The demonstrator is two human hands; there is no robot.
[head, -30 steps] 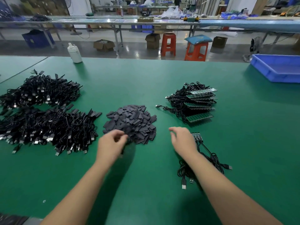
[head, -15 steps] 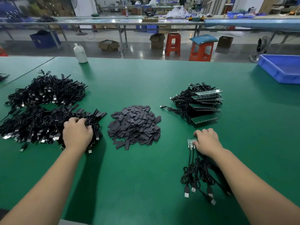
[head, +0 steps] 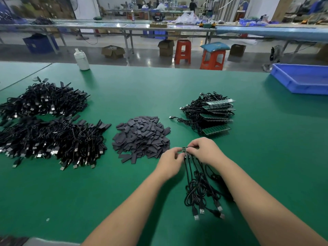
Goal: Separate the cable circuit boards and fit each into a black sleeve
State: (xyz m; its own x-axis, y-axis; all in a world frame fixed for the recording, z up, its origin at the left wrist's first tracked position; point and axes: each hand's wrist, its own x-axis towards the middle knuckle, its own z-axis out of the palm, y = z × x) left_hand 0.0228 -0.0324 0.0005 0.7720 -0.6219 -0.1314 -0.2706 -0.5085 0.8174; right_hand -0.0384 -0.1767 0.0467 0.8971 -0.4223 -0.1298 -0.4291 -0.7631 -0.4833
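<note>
A small strip of joined green circuit boards [head: 186, 151] with several black USB cables [head: 200, 190] hanging toward me is held between both hands just above the green table. My left hand [head: 170, 162] pinches its left end and my right hand [head: 204, 150] pinches its right side. Just left of the hands lies a heap of flat black sleeves [head: 141, 137]. Behind the hands a stack of green board panels with cables [head: 211, 115] rests on the table.
Two big piles of finished black cables [head: 48, 125] cover the table's left side. A white bottle [head: 82, 59] stands at the far left edge, a blue tray [head: 301, 78] at the far right. Stools and benches stand beyond the table.
My left hand has come from the cable pile on the left across to the board strip. The right hand lifted the strip's board end, and both hands now pinch it.
</note>
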